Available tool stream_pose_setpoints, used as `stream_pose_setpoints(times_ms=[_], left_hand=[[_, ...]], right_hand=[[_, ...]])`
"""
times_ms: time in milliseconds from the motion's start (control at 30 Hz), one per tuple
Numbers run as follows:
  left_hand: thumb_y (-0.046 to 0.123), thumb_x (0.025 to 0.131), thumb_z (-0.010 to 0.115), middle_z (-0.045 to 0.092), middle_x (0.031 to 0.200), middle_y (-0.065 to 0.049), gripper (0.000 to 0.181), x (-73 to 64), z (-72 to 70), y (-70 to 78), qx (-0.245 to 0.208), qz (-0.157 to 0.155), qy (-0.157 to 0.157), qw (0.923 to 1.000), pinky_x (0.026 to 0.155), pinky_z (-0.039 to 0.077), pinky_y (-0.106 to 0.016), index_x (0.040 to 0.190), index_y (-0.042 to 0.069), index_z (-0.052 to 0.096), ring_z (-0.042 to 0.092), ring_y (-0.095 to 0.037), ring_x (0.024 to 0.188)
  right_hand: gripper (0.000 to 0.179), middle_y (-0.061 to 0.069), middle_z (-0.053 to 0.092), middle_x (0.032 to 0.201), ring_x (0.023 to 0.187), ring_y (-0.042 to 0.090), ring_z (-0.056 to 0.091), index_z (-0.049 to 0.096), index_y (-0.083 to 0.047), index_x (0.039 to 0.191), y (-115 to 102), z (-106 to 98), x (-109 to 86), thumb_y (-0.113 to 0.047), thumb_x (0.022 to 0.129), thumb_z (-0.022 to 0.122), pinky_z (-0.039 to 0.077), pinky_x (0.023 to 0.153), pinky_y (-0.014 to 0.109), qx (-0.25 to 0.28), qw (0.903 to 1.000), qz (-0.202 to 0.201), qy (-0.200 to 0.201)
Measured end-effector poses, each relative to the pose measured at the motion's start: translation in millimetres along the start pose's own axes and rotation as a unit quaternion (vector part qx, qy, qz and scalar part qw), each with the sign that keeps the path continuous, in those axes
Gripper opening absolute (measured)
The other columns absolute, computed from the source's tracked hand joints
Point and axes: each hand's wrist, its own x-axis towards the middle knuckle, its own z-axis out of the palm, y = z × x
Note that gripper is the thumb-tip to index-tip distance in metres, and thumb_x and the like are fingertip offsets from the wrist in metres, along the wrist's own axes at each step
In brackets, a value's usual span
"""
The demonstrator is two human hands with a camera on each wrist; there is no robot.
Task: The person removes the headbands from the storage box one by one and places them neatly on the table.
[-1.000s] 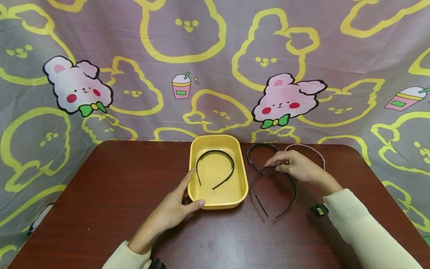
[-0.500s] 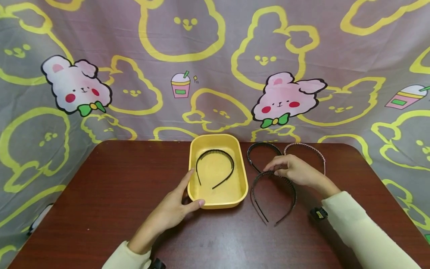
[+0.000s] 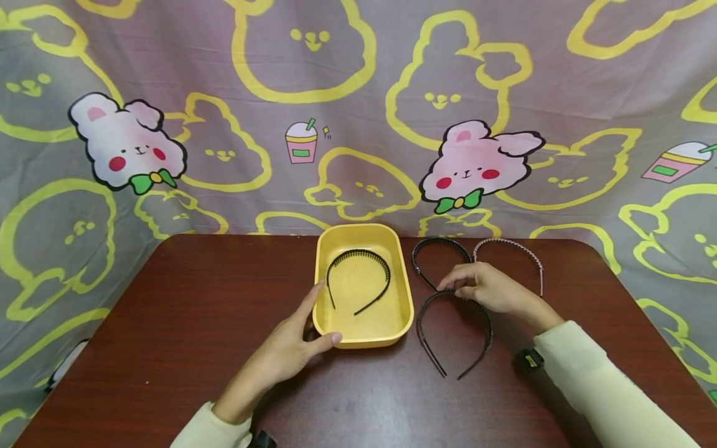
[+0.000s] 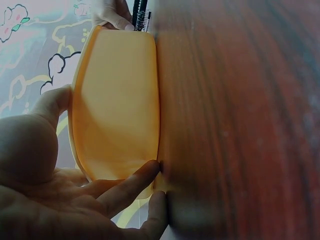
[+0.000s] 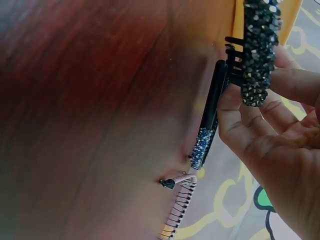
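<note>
A: What is the right hand [image 3: 487, 289] holding?

B: It's pinching a stone-crusted headband [image 5: 259, 55] at its curved top, thumb and fingers clamping the band between them.

A: Where is that headband, against the table [image 3: 168, 323]?

B: It's hanging to the right of the yellow box [image 3: 370, 341], near the box's right edge, its two free ends pointing toward the table's near edge. I can't tell whether those ends are touching the tabletop.

A: And the left hand [image 3: 285, 351]?

B: That one is gripping the box's near-left corner. The thumb is lying at the near rim while the forefinger is reaching along the left side; in the left wrist view, fingers are pressing low against the wall, close to the table.

A: Is anything lying in the box?

B: A black toothed headband [image 3: 358, 252] is lying inside, its arch facing the far edge, its ends facing the near one. The box is standing close to the table's far edge, around its middle.

A: What else is showing?

B: Two more headbands are lying by the far edge: a blue-glitter headband [image 5: 201, 146] nearer the box, a pink headband [image 3: 510, 242] toward the far-right corner. Behind them, a printed cloth [image 3: 218, 50] is hanging.
</note>
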Motion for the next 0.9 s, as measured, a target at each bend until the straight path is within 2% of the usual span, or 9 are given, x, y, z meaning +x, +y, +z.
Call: stream_pose_setpoints(times_ms=[333, 633, 900], left_hand=[[0.041, 0.094, 0.079, 0.047, 0.161, -0.021, 0.099, -0.4, -0.1, -1.5, -0.002, 0.002, -0.006, 1.0000, 0.119, 0.036, -0.062, 0.170, 0.032, 0.015, 0.050, -0.037, 0.145], [0.042, 0.094, 0.079, 0.052, 0.156, -0.022, 0.099, -0.3, 0.0, 0.1, 0.004, -0.001, -0.002, 1.0000, 0.118, 0.038, -0.062, 0.170, 0.031, 0.016, 0.051, -0.037, 0.143], [0.042, 0.094, 0.079, 0.046, 0.161, -0.022, 0.100, -0.4, -0.8, 0.3, 0.000, -0.006, -0.008, 0.9999, 0.117, 0.039, -0.061, 0.170, 0.033, 0.014, 0.052, -0.034, 0.142]], right_hand=[[0.038, 0.011, 0.073, 0.102, 0.084, 0.008, 0.057, 0.079, -0.003, 0.107, 3.5, 4.1, 2.0, 0.020, 0.088, 0.056, 0.050, 0.071, 0.019, 0.002, 1.0000, -0.006, -0.003], [0.040, 0.010, 0.073, 0.102, 0.084, 0.008, 0.058, 0.079, -0.003, 0.107, 4.5, 5.4, 1.7, 0.021, 0.087, 0.054, 0.052, 0.073, 0.019, -0.002, 1.0000, 0.005, 0.003], [0.042, 0.008, 0.073, 0.102, 0.087, 0.009, 0.060, 0.080, -0.005, 0.107, 4.0, 6.5, 0.2, 0.022, 0.087, 0.053, 0.054, 0.076, 0.020, -0.014, 0.9998, 0.010, 0.005]])
